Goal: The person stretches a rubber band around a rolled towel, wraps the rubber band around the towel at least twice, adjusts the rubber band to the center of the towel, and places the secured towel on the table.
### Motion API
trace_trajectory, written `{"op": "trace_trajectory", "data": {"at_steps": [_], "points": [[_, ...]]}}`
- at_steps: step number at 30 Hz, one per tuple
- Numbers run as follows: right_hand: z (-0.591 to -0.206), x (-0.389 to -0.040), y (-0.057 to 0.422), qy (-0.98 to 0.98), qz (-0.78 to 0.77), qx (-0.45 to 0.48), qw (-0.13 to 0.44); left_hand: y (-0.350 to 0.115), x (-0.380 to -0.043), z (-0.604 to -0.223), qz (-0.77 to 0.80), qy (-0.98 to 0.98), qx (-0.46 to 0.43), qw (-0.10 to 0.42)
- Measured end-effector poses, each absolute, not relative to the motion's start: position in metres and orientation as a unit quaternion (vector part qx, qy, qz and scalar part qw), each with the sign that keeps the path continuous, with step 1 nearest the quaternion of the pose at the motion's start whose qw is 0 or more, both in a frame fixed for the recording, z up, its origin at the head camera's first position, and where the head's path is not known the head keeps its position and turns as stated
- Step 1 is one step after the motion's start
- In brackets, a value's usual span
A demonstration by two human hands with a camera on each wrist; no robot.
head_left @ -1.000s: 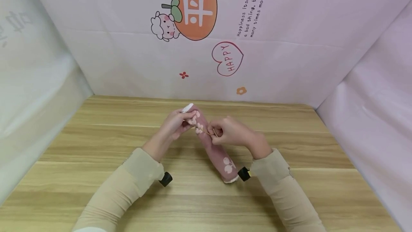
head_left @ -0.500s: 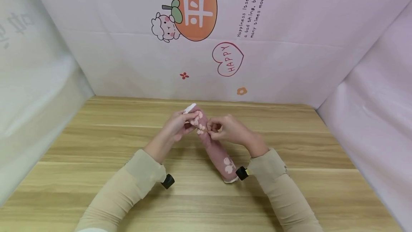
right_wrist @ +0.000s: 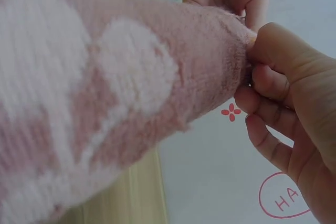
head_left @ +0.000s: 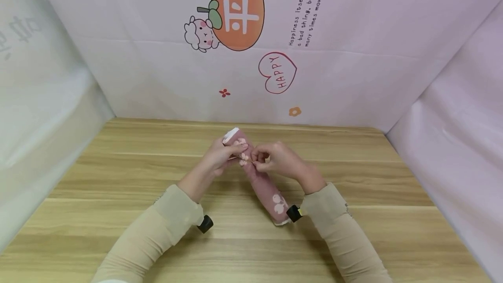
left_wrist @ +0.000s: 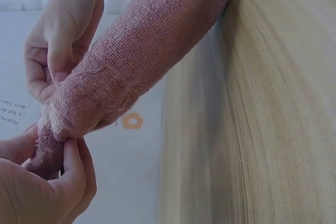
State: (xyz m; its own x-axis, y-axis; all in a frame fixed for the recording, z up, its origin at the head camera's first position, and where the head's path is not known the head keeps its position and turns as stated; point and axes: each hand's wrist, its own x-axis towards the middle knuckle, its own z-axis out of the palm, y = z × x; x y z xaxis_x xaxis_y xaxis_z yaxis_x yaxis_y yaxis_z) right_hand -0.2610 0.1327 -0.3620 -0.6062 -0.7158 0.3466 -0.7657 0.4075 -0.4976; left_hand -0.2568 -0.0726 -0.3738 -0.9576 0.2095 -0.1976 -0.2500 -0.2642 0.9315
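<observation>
A rolled pink towel (head_left: 267, 191) with pale cherry shapes and white edging lies slantwise between my hands, its far end raised. My left hand (head_left: 221, 155) grips the towel near that far end, thumb on top. In the left wrist view the cloth is squeezed narrow between the fingers (left_wrist: 76, 174). My right hand (head_left: 284, 161) pinches a thin tan band, likely a rubber band (head_left: 249, 160), beside the narrowed part. Only a small yellowish bit of the band (right_wrist: 252, 40) shows in the right wrist view. How far it goes round the towel is hidden.
The wood-grain table (head_left: 118, 178) spreads around the hands. A white printed cloth wall (head_left: 177, 82) stands behind its far edge, with white cloth on both sides. A black wrist camera (head_left: 205, 224) hangs under the left cuff, another (head_left: 294, 213) under the right.
My left thumb has slid down the towel toward the right hand. The band, earlier stretched in a visible loop at the right fingers, now shows as a short strand. The towel has barely shifted.
</observation>
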Motion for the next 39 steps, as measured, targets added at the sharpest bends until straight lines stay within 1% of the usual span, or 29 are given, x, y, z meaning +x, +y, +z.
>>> {"op": "trace_trajectory", "data": {"at_steps": [9,12,18,24,31,33,36,39], "points": [[-0.361,-0.258,0.134,-0.841,0.311,0.443,0.01,-0.074,-0.256,-0.37,0.797,0.592,-0.042,0.112],[-0.362,-0.255,0.135,-0.844,0.307,0.44,0.004,-0.074,-0.255,-0.37,0.793,0.597,-0.051,0.109],[-0.361,-0.256,0.133,-0.845,0.313,0.432,0.008,-0.074,-0.254,-0.37,0.784,0.605,-0.044,0.129],[-0.36,-0.256,0.133,-0.842,0.334,0.423,-0.001,-0.076,-0.257,-0.37,0.796,0.587,-0.027,0.145],[-0.366,-0.256,0.139,-0.812,0.41,0.415,-0.007,-0.082,-0.259,-0.37,0.813,0.557,-0.009,0.169],[-0.368,-0.257,0.142,-0.808,0.433,0.4,-0.006,-0.084,-0.259,-0.37,0.821,0.543,-0.01,0.174],[-0.37,-0.258,0.146,-0.805,0.47,0.362,-0.028,-0.085,-0.26,-0.37,0.835,0.519,-0.014,0.182],[-0.37,-0.259,0.148,-0.806,0.485,0.331,-0.075,-0.086,-0.26,-0.371,0.846,0.498,-0.008,0.188]]}}
